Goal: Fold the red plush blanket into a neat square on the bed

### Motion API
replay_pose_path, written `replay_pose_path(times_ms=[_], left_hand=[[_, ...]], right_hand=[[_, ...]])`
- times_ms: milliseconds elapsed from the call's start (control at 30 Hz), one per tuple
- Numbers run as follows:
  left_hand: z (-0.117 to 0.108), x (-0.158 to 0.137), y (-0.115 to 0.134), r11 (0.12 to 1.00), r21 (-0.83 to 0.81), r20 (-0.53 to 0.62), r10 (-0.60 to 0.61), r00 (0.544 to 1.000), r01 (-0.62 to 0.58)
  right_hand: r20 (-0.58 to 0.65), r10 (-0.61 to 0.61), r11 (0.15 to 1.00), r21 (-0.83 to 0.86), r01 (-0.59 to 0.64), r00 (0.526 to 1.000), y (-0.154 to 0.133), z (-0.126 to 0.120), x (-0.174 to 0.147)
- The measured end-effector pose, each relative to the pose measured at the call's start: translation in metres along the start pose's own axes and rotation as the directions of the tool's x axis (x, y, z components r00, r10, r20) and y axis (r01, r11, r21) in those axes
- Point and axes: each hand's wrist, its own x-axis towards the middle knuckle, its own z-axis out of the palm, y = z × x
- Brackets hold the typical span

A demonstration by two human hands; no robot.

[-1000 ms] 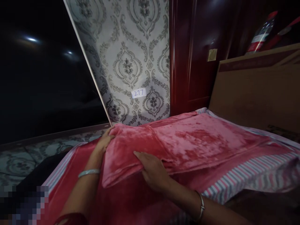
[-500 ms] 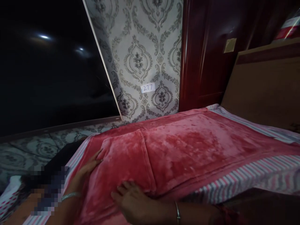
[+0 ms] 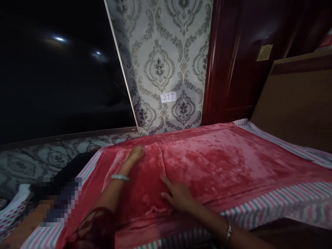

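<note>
The red plush fabric (image 3: 204, 162) stretches lengthwise from lower centre rightward. My right hand (image 3: 178, 196), loosely open, is nearer its fold edge (image 3: 161, 159); whether my curled left hand (image 3: 135, 154) grips, I can't tell.

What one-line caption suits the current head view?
Left hand and right hand on folded red plush fabric, a card reading 277 on the wall beyond.

Thick pale bangle (image 3: 120, 177) by left hand (image 3: 136, 153), thin silver bracelet (image 3: 229, 229) by right hand (image 3: 178, 196), dark red left sleeve (image 3: 103, 217)
</note>
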Motion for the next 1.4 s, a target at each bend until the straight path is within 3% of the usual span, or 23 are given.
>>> replay_pose_path(times_ms=[100,233,433,633,800,933,1167,1233,1333,1400], left_hand=[[0.031,0.029,0.021,0.998,0.069,0.104,-0.018,0.994,0.010],[0.057,0.050,0.028,0.985,0.164,0.166,-0.074,0.983,0.047],[0.072,0.069,0.021,0.976,0.210,0.142,-0.080,0.987,0.049],[0.081,0.085,0.015,0.990,0.118,0.093,0.060,0.994,-0.071],[0.098,0.082,0.001,0.988,0.116,0.057,0.092,0.994,-0.098],[0.108,0.085,-0.008,0.985,0.121,0.041,0.122,0.992,-0.126],[0.108,0.093,-0.002,0.967,0.195,0.049,0.154,0.987,-0.161],[0.104,0.093,0.003,0.961,0.222,0.055,0.157,0.986,-0.165],[0.093,0.093,0.011,0.955,0.246,0.066,0.154,0.986,-0.166],[0.085,0.088,0.018,0.949,0.275,0.040,0.153,0.987,-0.158]], right_hand=[[0.003,-0.057,0.993,0.100,0.057,0.998,0.007,0.013,-0.005],[0.011,-0.075,0.937,0.344,0.067,0.997,0.014,0.021,-0.004],[0.080,-0.055,0.789,0.615,-0.006,0.995,0.016,0.021,-0.004],[0.176,-0.086,0.697,0.714,-0.067,0.981,0.017,0.022,-0.007],[0.293,-0.096,0.621,0.765,-0.173,0.951,0.024,0.021,-0.005],[0.245,-0.146,0.646,0.758,-0.095,0.958,0.029,0.025,0.002],[0.220,0.139,0.697,0.671,-0.253,0.966,0.010,0.044,0.025],[0.162,0.071,0.751,0.641,-0.160,0.984,0.014,0.034,0.016],[0.060,-0.136,0.798,0.599,0.073,0.989,0.036,0.004,-0.010],[-0.069,-0.154,0.849,0.501,0.167,0.986,0.060,-0.021,-0.025]])
